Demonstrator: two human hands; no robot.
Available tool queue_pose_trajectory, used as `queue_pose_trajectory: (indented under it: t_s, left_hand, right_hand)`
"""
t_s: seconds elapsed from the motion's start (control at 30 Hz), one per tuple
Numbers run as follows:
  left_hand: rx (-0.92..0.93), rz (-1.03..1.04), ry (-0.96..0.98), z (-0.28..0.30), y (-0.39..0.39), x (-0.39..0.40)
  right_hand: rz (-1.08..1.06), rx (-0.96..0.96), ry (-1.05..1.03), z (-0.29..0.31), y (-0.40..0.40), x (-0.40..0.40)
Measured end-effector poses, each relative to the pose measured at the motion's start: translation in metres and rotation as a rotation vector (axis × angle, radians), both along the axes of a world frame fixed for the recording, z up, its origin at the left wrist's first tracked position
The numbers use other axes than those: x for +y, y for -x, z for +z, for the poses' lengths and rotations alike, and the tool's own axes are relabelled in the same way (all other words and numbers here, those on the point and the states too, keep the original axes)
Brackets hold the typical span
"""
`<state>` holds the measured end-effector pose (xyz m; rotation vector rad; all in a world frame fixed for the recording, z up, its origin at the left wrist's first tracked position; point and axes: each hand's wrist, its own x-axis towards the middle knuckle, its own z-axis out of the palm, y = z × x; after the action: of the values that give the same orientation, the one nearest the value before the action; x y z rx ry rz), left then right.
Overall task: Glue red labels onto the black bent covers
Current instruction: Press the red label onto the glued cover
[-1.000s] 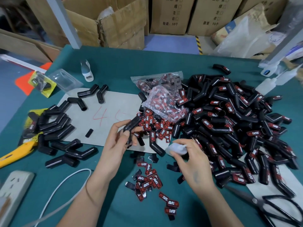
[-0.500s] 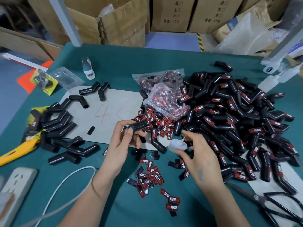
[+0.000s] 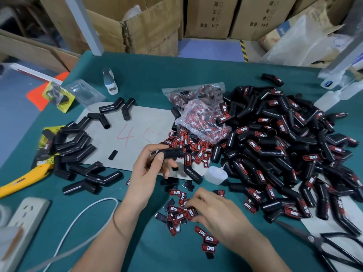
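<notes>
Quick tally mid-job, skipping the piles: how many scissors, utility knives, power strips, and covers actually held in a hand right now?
Scissors: 1
Yellow utility knife: 1
Power strip: 1
Black bent cover held in the left hand: 1
Total: 4

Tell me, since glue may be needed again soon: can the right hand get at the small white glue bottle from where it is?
Probably yes. The glue bottle lies on the table just beyond the right hand, which is over the loose red labels. Nothing stands between them.
</notes>
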<state>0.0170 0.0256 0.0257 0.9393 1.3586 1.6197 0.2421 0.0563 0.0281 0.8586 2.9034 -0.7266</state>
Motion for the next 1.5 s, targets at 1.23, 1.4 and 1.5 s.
queue_pose_trajectory:
  t_s: [1.23, 1.4, 1.5]
  left_hand:
    - [0.057, -0.271, -0.101, 0.013, -0.007, -0.017]
    - [0.121, -0.288, -0.1, 0.012, -0.01, -0.022]
    - [0.149, -0.286, -0.103, 0.015, -0.015, -0.021]
  right_hand:
    - [-0.643, 1.021, 0.928, 0.039, 0.018, -0.01]
    - [-0.638, 1.01, 1.092, 0.04, 0.024, -0.013]
    - [-0.631, 0.981, 1.111, 0.037, 0.026, -0.016]
